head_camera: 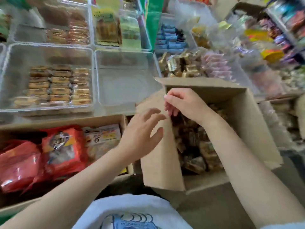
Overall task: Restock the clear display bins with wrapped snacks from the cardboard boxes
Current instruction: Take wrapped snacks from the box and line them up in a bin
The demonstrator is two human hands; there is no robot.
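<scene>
An open cardboard box (250,116) in front of me holds several brown wrapped snacks (198,146). My right hand (183,103) hovers over the box's far left corner with its fingers loosely curled downward; I see nothing in it. My left hand (142,133) has spread fingers and is at the box's upright left flap (161,156), with the fingertips at its upper edge. Just beyond the box stands a clear display bin (125,83) with nothing in it. To its left, another clear bin (49,52) holds rows of wrapped biscuits (59,86).
A second cardboard box (66,121) at the left holds red snack bags (62,149). More clear bins of snacks fill the back rows. Gold and pink wrapped sweets (194,65) lie behind the open box, and packed shelves run along the right.
</scene>
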